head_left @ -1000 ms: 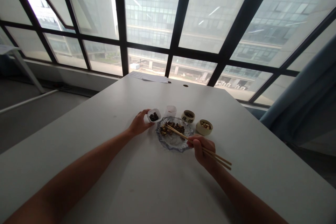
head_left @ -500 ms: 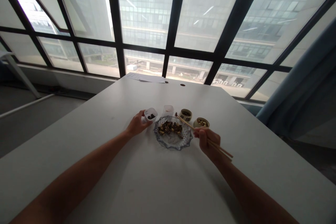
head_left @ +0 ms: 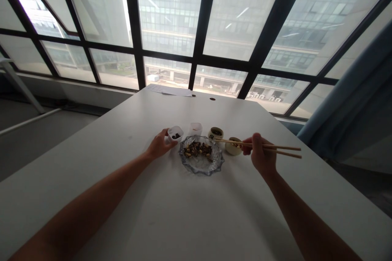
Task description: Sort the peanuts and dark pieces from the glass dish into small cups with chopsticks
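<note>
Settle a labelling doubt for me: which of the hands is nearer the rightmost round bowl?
Right. The right hand, holding chopsticks, is just right of the rightmost round bowl; the left hand, holding a white cup, is farther off to its left, beyond the glass dish.

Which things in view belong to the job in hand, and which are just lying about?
In the job:
chopsticks, in the right hand
white cup, in the left hand
glass dish with mixed pieces
probably second white cup, left pot, right pot, all beside the dish

Just about:
papers at the table's far end
blue curtain
</note>
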Demonstrator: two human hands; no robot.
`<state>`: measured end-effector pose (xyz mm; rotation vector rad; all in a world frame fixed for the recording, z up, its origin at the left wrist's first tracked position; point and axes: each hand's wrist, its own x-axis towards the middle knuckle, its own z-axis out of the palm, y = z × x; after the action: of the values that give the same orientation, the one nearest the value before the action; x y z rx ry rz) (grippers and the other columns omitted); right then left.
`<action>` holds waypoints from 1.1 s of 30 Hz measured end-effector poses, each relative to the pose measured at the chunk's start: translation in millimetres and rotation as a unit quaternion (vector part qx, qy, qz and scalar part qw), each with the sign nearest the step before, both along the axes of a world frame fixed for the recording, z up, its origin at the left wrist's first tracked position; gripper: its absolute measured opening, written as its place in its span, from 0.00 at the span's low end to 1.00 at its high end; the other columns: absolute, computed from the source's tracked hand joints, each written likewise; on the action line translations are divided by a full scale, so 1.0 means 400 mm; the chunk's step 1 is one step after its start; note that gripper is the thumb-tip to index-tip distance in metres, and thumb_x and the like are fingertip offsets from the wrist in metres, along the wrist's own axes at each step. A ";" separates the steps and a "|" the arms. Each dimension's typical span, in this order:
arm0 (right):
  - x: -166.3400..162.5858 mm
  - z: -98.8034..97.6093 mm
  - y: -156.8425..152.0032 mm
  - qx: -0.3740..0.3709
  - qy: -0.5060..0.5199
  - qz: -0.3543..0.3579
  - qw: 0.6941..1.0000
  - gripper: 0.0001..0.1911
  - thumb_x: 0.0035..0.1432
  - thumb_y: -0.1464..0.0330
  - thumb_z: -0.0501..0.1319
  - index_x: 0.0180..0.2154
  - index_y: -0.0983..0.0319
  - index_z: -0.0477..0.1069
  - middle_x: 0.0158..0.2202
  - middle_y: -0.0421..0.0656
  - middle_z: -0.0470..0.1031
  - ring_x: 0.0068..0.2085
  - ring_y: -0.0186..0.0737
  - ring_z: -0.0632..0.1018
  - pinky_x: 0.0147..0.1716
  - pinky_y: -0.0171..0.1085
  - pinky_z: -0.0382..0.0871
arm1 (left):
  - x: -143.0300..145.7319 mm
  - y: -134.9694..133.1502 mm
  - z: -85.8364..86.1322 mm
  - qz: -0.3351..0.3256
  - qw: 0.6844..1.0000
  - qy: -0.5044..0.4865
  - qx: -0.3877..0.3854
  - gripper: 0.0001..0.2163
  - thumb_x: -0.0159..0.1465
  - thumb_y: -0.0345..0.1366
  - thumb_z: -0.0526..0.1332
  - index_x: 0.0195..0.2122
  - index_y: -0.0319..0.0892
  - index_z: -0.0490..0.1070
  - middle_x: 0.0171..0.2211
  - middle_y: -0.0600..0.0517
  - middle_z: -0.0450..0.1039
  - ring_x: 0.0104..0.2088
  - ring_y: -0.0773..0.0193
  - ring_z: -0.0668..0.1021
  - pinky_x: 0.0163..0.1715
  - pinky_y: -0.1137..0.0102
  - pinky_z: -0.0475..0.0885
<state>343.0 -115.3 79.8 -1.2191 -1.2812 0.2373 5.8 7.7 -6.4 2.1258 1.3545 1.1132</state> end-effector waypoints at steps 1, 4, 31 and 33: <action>-0.006 0.013 -0.010 -0.031 -0.021 0.026 0.999 0.31 0.62 0.43 0.55 0.22 0.62 0.73 0.14 0.41 0.70 0.14 0.33 0.69 0.13 0.32 0.62 | 0.000 0.000 0.000 0.000 1.000 0.000 0.000 0.27 0.57 0.48 0.66 0.55 0.41 0.66 0.46 0.44 0.78 0.47 0.51 0.80 0.48 0.60 0.72; -0.027 0.034 -0.031 -0.097 -0.107 0.097 0.985 0.31 0.63 0.45 0.55 0.20 0.62 0.72 0.12 0.40 0.68 0.13 0.32 0.67 0.11 0.32 0.58 | 0.001 -0.001 0.000 0.002 1.000 -0.002 -0.001 0.27 0.56 0.47 0.66 0.55 0.42 0.66 0.46 0.44 0.78 0.46 0.52 0.80 0.47 0.61 0.73; -0.045 -0.078 0.014 -0.081 -0.101 0.111 0.985 0.23 0.61 0.48 0.61 0.26 0.59 0.74 0.22 0.42 0.77 0.21 0.37 0.76 0.21 0.36 0.74 | 0.002 -0.006 0.005 -0.002 1.000 0.002 -0.002 0.27 0.57 0.48 0.66 0.55 0.42 0.66 0.46 0.44 0.78 0.45 0.52 0.80 0.47 0.60 0.73; -0.046 -0.082 0.017 -0.079 -0.049 0.102 0.990 0.23 0.59 0.46 0.62 0.27 0.59 0.75 0.21 0.42 0.76 0.20 0.37 0.76 0.20 0.36 0.74 | 0.002 -0.005 0.004 -0.001 1.000 0.001 0.001 0.27 0.57 0.48 0.66 0.54 0.42 0.66 0.45 0.44 0.78 0.45 0.52 0.80 0.47 0.60 0.73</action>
<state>324.7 -108.3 47.0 -1.2452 -1.4981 0.4385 6.6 5.5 -4.7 2.1298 1.3532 1.1110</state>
